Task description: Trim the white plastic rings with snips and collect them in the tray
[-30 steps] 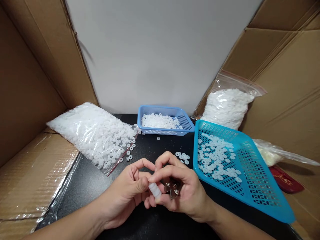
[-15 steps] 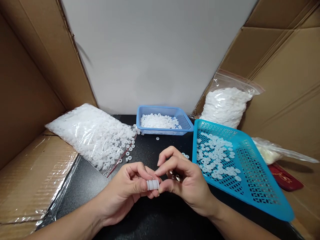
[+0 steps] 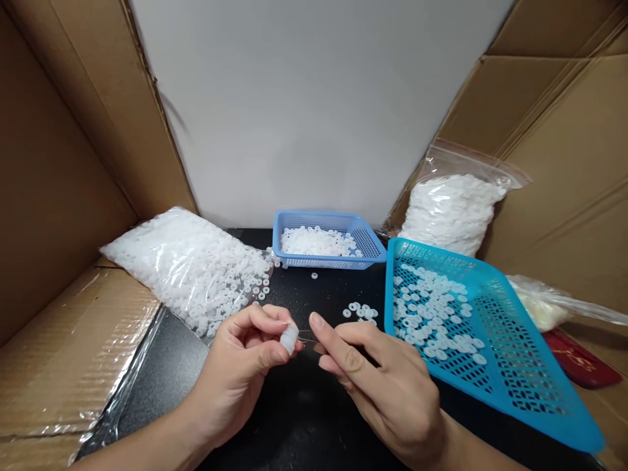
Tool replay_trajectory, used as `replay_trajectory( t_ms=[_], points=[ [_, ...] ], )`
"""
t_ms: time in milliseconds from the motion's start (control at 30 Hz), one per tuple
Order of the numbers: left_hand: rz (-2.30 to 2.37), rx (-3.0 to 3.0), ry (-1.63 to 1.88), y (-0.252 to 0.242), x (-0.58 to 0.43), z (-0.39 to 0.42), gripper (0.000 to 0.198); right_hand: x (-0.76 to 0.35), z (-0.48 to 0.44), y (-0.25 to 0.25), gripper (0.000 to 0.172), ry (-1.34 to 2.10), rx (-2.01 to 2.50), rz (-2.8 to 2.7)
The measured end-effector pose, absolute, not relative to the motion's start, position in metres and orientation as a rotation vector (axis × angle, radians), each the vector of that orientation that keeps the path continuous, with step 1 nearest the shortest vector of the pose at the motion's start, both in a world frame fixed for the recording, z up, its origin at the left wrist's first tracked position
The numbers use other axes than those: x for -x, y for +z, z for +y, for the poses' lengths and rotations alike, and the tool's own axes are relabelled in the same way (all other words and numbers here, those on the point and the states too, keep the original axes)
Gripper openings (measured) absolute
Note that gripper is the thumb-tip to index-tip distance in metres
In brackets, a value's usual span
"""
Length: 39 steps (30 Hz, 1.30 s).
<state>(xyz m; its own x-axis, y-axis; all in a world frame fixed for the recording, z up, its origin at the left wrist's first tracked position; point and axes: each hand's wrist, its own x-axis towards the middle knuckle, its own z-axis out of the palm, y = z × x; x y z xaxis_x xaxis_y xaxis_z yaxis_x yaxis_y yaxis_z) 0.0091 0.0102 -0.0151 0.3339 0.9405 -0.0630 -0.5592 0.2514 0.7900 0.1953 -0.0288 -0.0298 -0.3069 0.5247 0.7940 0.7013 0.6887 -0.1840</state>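
Note:
My left hand [image 3: 250, 356] is closed, with a short stack of white plastic rings [image 3: 289, 338] pinched between thumb and fingers. The stack is tilted, its end facing my right hand. My right hand [image 3: 380, 379], back upward, is just to the right, apart from the stack, with its fingers drawn together. Fine pale strands [image 3: 307, 340] show in the gap between the hands. What the right fingers hold is hidden. Several loose white rings [image 3: 360, 310] lie on the black table beyond the right hand.
A clear bag of white rings [image 3: 181, 268] spills at left. A small blue basket [image 3: 328, 261] with rings stands at back. At right is a larger turquoise basket [image 3: 549, 392] with rings, a filled bag [image 3: 449, 209] behind it and a red packet [image 3: 581, 358] beside it. Cardboard [image 3: 63, 118] walls both sides.
My right hand has turned palm down and drawn right, away from the stack. The stack in my left hand has tilted. A shiny metal object seen in my right hand is now hidden.

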Motion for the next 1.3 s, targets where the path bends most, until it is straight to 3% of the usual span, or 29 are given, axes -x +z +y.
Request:
replay_trajectory(
  t_ms=[1067, 1200, 1300],
  points=[
    [0.728, -0.892, 1.169, -0.0175, -0.0104, 0.0028, 0.023, -0.2003, -0.033, -0.0307, 0.061, -0.339, 0.965, -2.126],
    [0.721, -0.96, 1.159, -0.0211, -0.0086, 0.0033, 0.023, -0.2002, -0.0322, -0.033, 0.058, -0.181, 0.962, -2.06],
    [0.743, -1.015, 1.155, -0.0229, -0.0067, 0.0044, 0.037, -0.1981, -0.0282, -0.0337, 0.051, 0.062, 0.979, -1.87]
  ],
)
